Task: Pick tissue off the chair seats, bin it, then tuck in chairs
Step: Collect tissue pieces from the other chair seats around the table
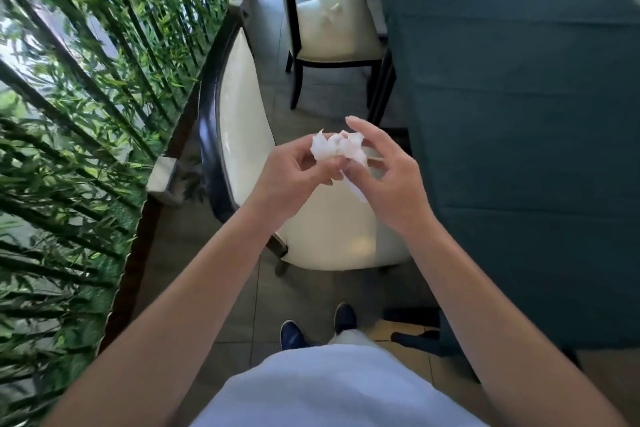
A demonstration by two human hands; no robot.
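A crumpled white tissue [337, 151] is held between both hands above the near chair [332, 236], a cream-seated chair with a dark frame. My left hand [291, 177] pinches the tissue's left side. My right hand [384, 173] grips its right side, index finger raised, and a strip of tissue hangs below. Farther ahead stands a second cream chair [346, 42] with another crumpled tissue [329, 14] lying on its seat. Both chairs stand pulled out from the table.
A table draped in a teal cloth [519, 114] fills the right side. A bamboo plant screen [79, 114] with a dark wooden rim lines the left. Grey floor tiles [311, 288] run between them, and my blue shoes [294, 334] stand behind the near chair.
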